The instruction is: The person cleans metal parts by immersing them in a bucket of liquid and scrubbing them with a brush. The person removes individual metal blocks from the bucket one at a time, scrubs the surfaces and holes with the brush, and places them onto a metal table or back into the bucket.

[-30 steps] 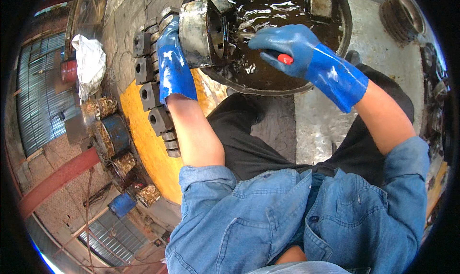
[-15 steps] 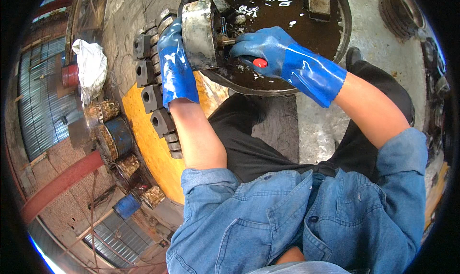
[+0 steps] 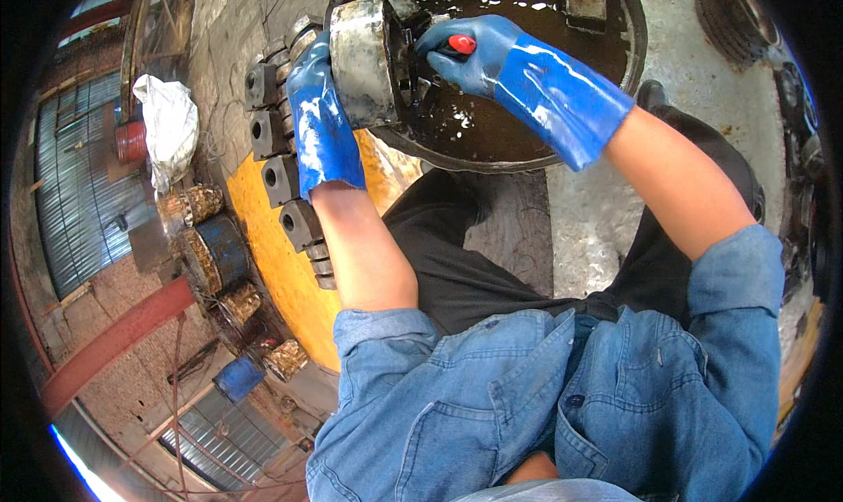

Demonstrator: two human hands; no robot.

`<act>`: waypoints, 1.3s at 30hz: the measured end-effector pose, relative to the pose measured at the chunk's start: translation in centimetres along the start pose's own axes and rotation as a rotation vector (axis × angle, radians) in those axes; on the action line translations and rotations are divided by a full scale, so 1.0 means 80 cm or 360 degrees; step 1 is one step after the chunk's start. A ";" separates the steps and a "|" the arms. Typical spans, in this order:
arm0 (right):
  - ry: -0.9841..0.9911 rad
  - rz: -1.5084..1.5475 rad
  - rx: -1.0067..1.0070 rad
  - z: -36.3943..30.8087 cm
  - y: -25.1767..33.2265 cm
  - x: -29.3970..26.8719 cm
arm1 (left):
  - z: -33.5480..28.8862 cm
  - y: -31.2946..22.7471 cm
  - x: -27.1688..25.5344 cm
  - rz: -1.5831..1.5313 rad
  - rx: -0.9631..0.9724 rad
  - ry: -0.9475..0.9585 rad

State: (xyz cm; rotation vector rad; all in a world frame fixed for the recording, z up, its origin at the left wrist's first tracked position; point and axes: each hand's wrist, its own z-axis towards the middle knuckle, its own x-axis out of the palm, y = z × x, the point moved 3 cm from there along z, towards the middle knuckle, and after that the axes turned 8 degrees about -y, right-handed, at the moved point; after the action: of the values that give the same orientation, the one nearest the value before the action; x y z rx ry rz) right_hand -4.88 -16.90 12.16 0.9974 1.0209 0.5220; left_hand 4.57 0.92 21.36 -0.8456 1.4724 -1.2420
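A thick round metal part point(image 3: 364, 63), pale and stained outside and dark within, is held on its side over the rim of a round black tub point(image 3: 492, 161). My left hand point(image 3: 314, 85), in a long blue rubber glove, is closed against the part's left side; its fingertips are partly hidden. In its matching glove, my right hand point(image 3: 474, 56) grips a tool with a red handle end point(image 3: 461, 44) at the part's open right face. The tool's working end is hidden by the glove and the part. Dark, shiny liquid point(image 3: 518, 54) lies in the tub.
Several dark metal blocks with round holes point(image 3: 281, 180) stand in a row left of my left forearm. A rectangular metal piece point(image 3: 584, 0) sits in the tub. Ringed metal parts point(image 3: 733, 19) lie at far right. A white sack point(image 3: 167, 129) and rusty drums point(image 3: 211, 252) are at left.
My right hand has moved up and slightly left with the red-handled tool, toward the upper part of the open face. My left hand and the metal part have stayed nearly in place.
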 end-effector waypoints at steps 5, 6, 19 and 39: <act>0.0275 0.0107 0.0171 -0.006 0.038 -0.014 | -0.001 0.000 -0.002 0.0004 0.0018 -0.0002; 0.0280 0.0073 0.0058 -0.009 0.043 -0.014 | -0.001 0.000 -0.001 0.0005 0.0016 0.0006; 0.0288 -0.0457 -0.0726 -0.039 0.050 -0.007 | 0.007 -0.007 0.001 0.0157 0.0160 0.0137; 0.0812 -0.1093 0.0346 -0.040 -0.081 -0.015 | 0.011 0.010 -0.007 0.0051 0.0000 0.0027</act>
State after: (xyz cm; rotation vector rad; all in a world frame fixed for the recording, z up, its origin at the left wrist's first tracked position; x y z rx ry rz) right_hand -8.77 -19.53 6.55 0.6396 1.8119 0.0840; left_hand 5.67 1.38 20.76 -0.8103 1.4938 -1.2285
